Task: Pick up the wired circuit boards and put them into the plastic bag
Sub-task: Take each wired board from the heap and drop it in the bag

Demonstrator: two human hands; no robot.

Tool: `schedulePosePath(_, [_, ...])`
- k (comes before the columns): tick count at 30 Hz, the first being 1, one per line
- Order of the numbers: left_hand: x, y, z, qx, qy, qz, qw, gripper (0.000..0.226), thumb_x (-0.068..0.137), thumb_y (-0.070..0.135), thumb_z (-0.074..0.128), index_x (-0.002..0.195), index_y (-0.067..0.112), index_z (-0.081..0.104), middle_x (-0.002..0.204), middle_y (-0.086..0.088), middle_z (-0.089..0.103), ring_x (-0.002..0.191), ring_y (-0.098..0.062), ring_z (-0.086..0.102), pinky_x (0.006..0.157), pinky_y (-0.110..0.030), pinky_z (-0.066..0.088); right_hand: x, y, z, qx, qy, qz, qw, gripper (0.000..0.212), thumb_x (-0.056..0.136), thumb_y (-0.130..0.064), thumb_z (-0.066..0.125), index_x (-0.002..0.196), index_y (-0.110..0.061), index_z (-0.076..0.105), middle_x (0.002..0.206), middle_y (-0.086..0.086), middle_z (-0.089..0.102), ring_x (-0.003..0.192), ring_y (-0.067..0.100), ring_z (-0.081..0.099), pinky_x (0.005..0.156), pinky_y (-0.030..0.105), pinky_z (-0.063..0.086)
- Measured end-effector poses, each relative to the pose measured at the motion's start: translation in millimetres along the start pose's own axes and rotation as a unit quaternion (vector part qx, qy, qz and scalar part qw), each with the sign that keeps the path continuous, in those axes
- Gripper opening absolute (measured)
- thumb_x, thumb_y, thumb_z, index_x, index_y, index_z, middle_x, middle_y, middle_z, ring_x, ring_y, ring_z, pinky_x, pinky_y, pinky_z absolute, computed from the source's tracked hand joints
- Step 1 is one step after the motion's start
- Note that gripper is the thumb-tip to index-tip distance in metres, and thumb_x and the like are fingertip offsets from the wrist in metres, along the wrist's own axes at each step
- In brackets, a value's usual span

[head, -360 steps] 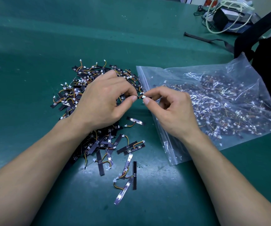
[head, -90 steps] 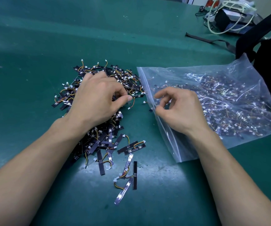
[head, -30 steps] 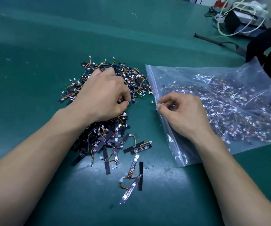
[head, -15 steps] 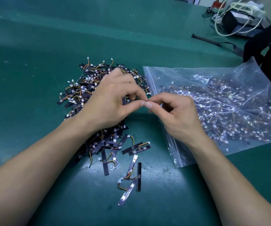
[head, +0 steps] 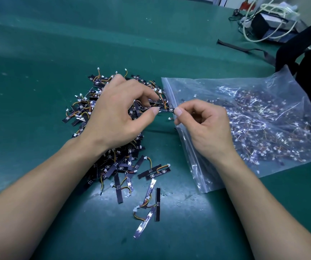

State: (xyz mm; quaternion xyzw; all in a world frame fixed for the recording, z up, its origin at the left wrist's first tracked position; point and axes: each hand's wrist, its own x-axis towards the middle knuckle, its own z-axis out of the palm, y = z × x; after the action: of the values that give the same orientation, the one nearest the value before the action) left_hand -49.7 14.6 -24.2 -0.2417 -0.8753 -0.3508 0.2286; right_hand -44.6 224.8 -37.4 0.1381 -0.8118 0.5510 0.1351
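Now the left hand (head: 113,117) and right hand (head: 205,128) each pinch one end of a thin black wired circuit board (head: 166,109) — just beside the clear plastic bag (head: 180,87), whose flat mouth could snag its wire.

Moderately lit. Hot spot seen on mat (head: 179,201) at 6 o'clock; glare thrown off plastic bag (head: 254,113) at 3 o'clock. Edges bowed by wide-angle lens, slightly softened.

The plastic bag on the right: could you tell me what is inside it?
The plastic bag holds a mass of wired circuit boards, visible through the clear film. The right hand covers the part near its opening; glare blurs others.
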Motion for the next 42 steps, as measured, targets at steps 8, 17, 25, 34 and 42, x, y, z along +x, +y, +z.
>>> schedulePosePath(8, [-1.0, -3.1, 3.1, -0.019, -0.014, 0.030, 0.999, 0.009, 0.089, 0.016, 0.071, 0.083, 0.012, 0.075, 0.081, -0.001, 0.071, 0.080, -0.027, 0.051, 0.078, -0.039, 0.042, -2.6, -0.4, 2.4, 0.004, -0.031, -0.010, 0.999, 0.009, 0.090, -0.022, 0.071, 0.083, -0.027, 0.073, 0.074, -0.004, 0.072, 0.061, 0.036, 0.060, 0.056, 0.042, 0.049])
schedulePosePath(17, [-1.0, -2.1, 2.8, -0.021, -0.026, 0.043, 0.999, 0.007, 0.088, 0.019, 0.074, 0.086, 0.014, 0.077, 0.082, 0.003, 0.071, 0.079, -0.022, 0.048, 0.078, -0.032, 0.037, -3.0, 2.4, 2.0, -0.022, -0.044, -0.029, 0.998, 0.008, 0.088, -0.020, 0.070, 0.084, -0.026, 0.073, 0.069, -0.012, 0.068, 0.051, 0.014, 0.050, 0.052, 0.023, 0.040])
schedulePosePath(25, [-1.5, -2.0, 1.2, -0.016, -0.033, 0.032, 0.999, 0.010, 0.089, 0.021, 0.071, 0.086, 0.013, 0.076, 0.084, 0.001, 0.070, 0.082, -0.024, 0.048, 0.079, -0.034, 0.038, -3.2, 1.4, 1.4, -0.026, -0.026, -0.032, 0.999, 0.009, 0.088, -0.017, 0.071, 0.083, -0.023, 0.074, 0.068, -0.014, 0.066, 0.050, 0.004, 0.044, 0.053, 0.015, 0.035])
schedulePosePath(34, [-1.1, -1.3, 1.8, -0.011, -0.050, 0.033, 0.998, 0.012, 0.091, 0.018, 0.067, 0.083, 0.011, 0.072, 0.081, -0.002, 0.068, 0.081, -0.027, 0.047, 0.077, -0.035, 0.037, -3.9, 0.8, 2.7, -0.013, -0.039, -0.021, 0.999, 0.008, 0.086, -0.028, 0.073, 0.088, -0.036, 0.072, 0.070, -0.018, 0.066, 0.051, 0.004, 0.044, 0.053, 0.016, 0.035])
schedulePosePath(42, [-1.5, -2.0, 1.2, -0.015, -0.055, 0.031, 0.998, 0.011, 0.090, 0.023, 0.069, 0.087, 0.013, 0.074, 0.083, 0.001, 0.068, 0.083, -0.023, 0.046, 0.079, -0.037, 0.038, -3.6, -1.7, 0.9, -0.019, -0.048, -0.021, 0.998, 0.008, 0.088, -0.020, 0.071, 0.082, -0.021, 0.076, 0.068, -0.007, 0.069, 0.055, 0.025, 0.054, 0.055, 0.024, 0.043])
